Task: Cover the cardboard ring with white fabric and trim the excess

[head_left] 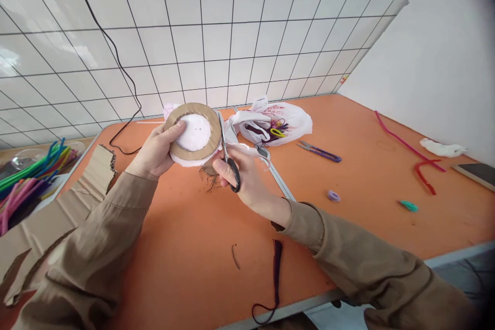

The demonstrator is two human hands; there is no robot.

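1. White plastic bag with red writing (297,119), against the white tiled wall (253,5).
2. Blue-handled metal thread snips (320,152), near the bag.
3. Small lilac roll (333,196) and teal thread bundle (409,206), apart.
4. Long magenta strip (406,143), bent red strip (424,179) at its near end.
5. Dark maroon thread tassel (276,273), by the table's near edge.
6. Thin black cable (102,29), hanging down the wall.

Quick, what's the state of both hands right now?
Left hand: closed on the cardboard ring and the white material behind it.
Right hand: holding the scissors, blades at the ring's edge.
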